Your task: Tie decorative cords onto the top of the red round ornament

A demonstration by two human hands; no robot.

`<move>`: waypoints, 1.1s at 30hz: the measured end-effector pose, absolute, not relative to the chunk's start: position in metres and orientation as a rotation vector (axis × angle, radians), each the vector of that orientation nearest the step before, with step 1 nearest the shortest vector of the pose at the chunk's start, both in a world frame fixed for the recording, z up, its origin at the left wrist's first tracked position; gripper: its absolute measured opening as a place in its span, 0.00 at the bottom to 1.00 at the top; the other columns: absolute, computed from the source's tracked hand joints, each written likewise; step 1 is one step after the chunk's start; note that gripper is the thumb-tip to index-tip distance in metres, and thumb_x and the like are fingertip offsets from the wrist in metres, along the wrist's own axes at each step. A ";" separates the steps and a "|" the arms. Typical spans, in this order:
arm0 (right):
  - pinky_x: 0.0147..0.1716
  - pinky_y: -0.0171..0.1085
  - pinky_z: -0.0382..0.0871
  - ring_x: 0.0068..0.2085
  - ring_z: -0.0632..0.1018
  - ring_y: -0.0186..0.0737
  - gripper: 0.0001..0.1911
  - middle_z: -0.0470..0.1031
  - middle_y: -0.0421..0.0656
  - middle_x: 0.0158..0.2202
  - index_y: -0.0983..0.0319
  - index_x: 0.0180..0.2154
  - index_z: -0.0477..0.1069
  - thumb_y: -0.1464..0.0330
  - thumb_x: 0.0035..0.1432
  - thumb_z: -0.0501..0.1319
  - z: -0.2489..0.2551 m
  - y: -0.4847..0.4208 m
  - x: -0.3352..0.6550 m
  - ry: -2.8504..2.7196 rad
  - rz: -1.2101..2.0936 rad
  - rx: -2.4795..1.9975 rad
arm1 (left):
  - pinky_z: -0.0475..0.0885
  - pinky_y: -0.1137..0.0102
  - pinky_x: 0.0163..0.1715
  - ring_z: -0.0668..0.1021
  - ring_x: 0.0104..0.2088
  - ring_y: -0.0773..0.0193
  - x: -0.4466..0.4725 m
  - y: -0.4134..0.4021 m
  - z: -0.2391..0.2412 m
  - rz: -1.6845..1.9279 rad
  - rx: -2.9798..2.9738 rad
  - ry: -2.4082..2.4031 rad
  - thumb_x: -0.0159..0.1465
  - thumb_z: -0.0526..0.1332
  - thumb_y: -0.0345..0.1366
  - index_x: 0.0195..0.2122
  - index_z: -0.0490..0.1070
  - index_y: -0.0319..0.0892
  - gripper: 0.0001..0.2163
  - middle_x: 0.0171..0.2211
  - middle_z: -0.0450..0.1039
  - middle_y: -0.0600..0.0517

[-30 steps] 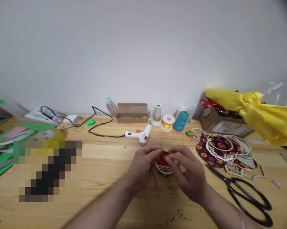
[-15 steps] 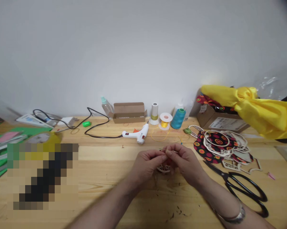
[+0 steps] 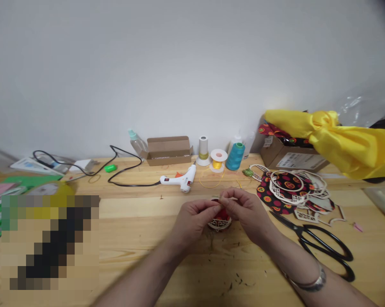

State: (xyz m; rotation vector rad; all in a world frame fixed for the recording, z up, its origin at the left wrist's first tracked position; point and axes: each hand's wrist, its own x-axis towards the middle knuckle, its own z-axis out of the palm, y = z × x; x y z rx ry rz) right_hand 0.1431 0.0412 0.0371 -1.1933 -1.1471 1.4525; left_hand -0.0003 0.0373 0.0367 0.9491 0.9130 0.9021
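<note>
Red cloth and pale fretwork show just below your pinched fingertips: that is the small round ornament (image 3: pixel 219 224), between your left hand (image 3: pixel 194 218) and your right hand (image 3: pixel 248 215). On each hand, thumb and forefinger press together, and the two pinches meet at the ornament's upper edge. Whatever fine bit they grip is too small to make out. Keep one pinch steady and let the other do the small movements; the fretwork looks thin, so avoid bending it. Whether the ornament rests on the table (image 3: pixel 131 238) you should judge by feel, as I cannot tell; light support would help. Farther out, mind your right forearm, which is near the black scissors (image 3: pixel 297 230). Past your hands, the white glue gun (image 3: pixel 179 180) lies well clear, with the yellow thread spool (image 3: pixel 217 163) beyond.
</note>
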 end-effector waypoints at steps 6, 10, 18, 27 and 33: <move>0.17 0.28 0.51 0.19 0.61 0.26 0.10 0.61 0.34 0.17 0.65 0.25 0.66 0.65 0.45 0.62 0.038 0.041 0.143 -1.157 1.439 -1.205 | 0.67 0.71 0.31 0.74 0.27 0.65 0.000 0.038 0.035 0.905 0.956 0.978 0.52 0.63 0.37 0.28 0.76 0.37 0.08 0.26 0.77 0.50; 0.18 0.29 0.54 0.19 0.62 0.27 0.11 0.64 0.35 0.17 0.66 0.26 0.68 0.64 0.44 0.63 0.036 0.043 0.142 -1.165 1.453 -1.242 | 0.67 0.72 0.30 0.74 0.26 0.66 0.000 0.038 0.037 0.917 0.967 0.997 0.52 0.63 0.36 0.26 0.76 0.36 0.08 0.23 0.75 0.51; 0.20 0.31 0.60 0.20 0.66 0.29 0.11 0.67 0.36 0.18 0.65 0.23 0.66 0.66 0.39 0.66 0.030 0.044 0.139 -1.105 1.468 -1.285 | 0.67 0.73 0.29 0.73 0.25 0.68 0.000 0.039 0.034 0.917 0.931 0.987 0.51 0.64 0.37 0.25 0.75 0.35 0.08 0.23 0.74 0.51; 0.21 0.30 0.59 0.21 0.65 0.29 0.11 0.65 0.35 0.18 0.65 0.20 0.65 0.65 0.40 0.65 0.033 0.043 0.140 -1.130 1.476 -1.268 | 0.63 0.76 0.23 0.66 0.19 0.73 0.000 0.038 0.038 0.895 0.956 1.003 0.52 0.63 0.38 0.24 0.73 0.36 0.09 0.18 0.68 0.56; 0.21 0.31 0.59 0.21 0.65 0.29 0.11 0.65 0.36 0.18 0.65 0.20 0.65 0.65 0.42 0.64 0.035 0.043 0.142 -1.223 1.439 -1.279 | 0.56 0.77 0.19 0.62 0.18 0.75 -0.001 0.040 0.038 0.884 0.995 0.994 0.51 0.64 0.39 0.22 0.70 0.37 0.10 0.15 0.61 0.59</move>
